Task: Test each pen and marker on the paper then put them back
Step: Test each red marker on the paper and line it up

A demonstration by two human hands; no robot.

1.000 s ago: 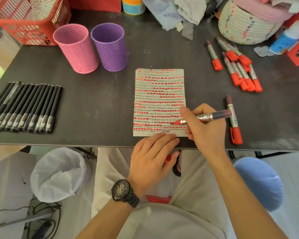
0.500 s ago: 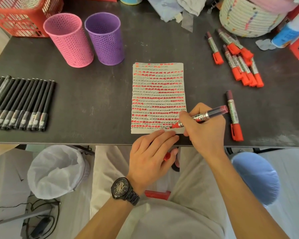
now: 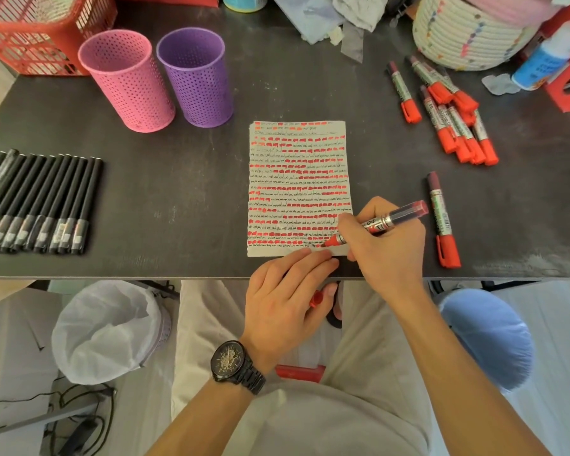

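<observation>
My right hand [image 3: 387, 245] grips an uncapped red marker [image 3: 397, 217], its tip touching the bottom right of the paper [image 3: 298, 179], which is filled with rows of red and black marks. My left hand [image 3: 285, 296] presses its fingertips on the paper's bottom edge and holds the marker's red cap [image 3: 316, 299] under the thumb. One capped red marker [image 3: 441, 218] lies just right of my right hand. Several more red markers [image 3: 448, 116] lie in a heap at the back right. A row of black pens [image 3: 37, 202] lies at the left.
A pink mesh cup [image 3: 127, 80] and a purple mesh cup [image 3: 195, 75] stand behind the paper to the left. A red basket [image 3: 37, 34] is back left, a woven basket [image 3: 468, 34] and a glue bottle [image 3: 540, 57] back right. A lined bin [image 3: 109, 327] sits under the table edge.
The marker tip has slid a little left and down along the paper's last rows. My left hand has stayed on the bottom edge.
</observation>
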